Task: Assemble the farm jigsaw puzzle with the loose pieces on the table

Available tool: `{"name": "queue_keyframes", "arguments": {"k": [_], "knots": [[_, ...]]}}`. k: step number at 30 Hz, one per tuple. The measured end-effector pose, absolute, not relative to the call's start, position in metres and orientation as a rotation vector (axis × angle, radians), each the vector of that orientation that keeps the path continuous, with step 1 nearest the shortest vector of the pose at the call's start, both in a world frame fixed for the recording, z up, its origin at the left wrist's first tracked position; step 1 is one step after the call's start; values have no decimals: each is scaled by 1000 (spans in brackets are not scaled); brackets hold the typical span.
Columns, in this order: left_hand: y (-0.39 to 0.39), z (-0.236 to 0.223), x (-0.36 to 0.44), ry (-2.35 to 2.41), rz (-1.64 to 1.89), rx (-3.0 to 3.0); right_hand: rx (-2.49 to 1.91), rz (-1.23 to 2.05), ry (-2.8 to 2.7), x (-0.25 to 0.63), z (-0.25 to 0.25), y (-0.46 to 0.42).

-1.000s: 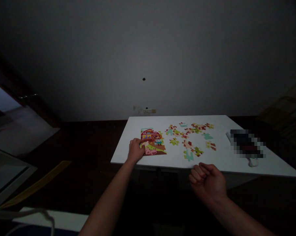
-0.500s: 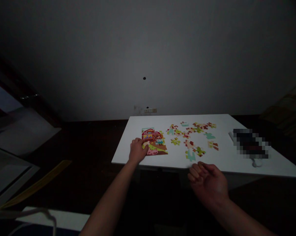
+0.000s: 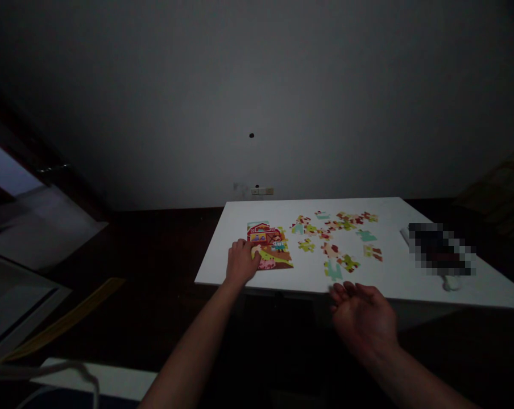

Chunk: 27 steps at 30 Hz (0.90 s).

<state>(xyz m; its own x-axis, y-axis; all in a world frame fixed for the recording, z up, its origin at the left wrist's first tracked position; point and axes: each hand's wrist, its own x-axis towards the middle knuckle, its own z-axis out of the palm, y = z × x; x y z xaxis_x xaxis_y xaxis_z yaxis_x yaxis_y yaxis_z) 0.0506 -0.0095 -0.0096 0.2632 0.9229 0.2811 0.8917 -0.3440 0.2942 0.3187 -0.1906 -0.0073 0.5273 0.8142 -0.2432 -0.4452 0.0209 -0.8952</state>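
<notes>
So the left grip [image 3: 241, 263] sits with its fingers together on the colourful cardboard farm jigsaw [image 3: 270, 245], can't tell if it's pinching a piece. The right grip [image 3: 363, 317] hangs open past the edge of the white rectangular surface [image 3: 393, 281], near the loose jigsaw pieces [image 3: 332, 270]. Looks like mid-fitting, and a loose piece seems the next thing needed.

No words, numbers or brands can be read: the marks on the red barn [image 3: 263, 234] of the jigsaw puzzle [image 3: 280, 258] are too small, and the dark object [image 3: 440, 250] at right is pixelated.
</notes>
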Motion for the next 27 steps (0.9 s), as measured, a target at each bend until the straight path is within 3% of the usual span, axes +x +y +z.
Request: {"name": "queue_keyframes", "arguments": {"k": [4, 21, 23, 27], "knots": [[-11, -10, 53, 1776, 594, 2502, -1096, 1159, -142, 314, -3, -190], [-10, -8, 54, 1758, 556, 2537, -795, 1352, -554, 318, 1, -184], [-9, -7, 54, 1766, 548, 2548, -902, 1194, -730, 339, -1, -172], [-9, -7, 52, 1762, 521, 2570, -1404, 469, -1334, 409, -8, -154]]}}
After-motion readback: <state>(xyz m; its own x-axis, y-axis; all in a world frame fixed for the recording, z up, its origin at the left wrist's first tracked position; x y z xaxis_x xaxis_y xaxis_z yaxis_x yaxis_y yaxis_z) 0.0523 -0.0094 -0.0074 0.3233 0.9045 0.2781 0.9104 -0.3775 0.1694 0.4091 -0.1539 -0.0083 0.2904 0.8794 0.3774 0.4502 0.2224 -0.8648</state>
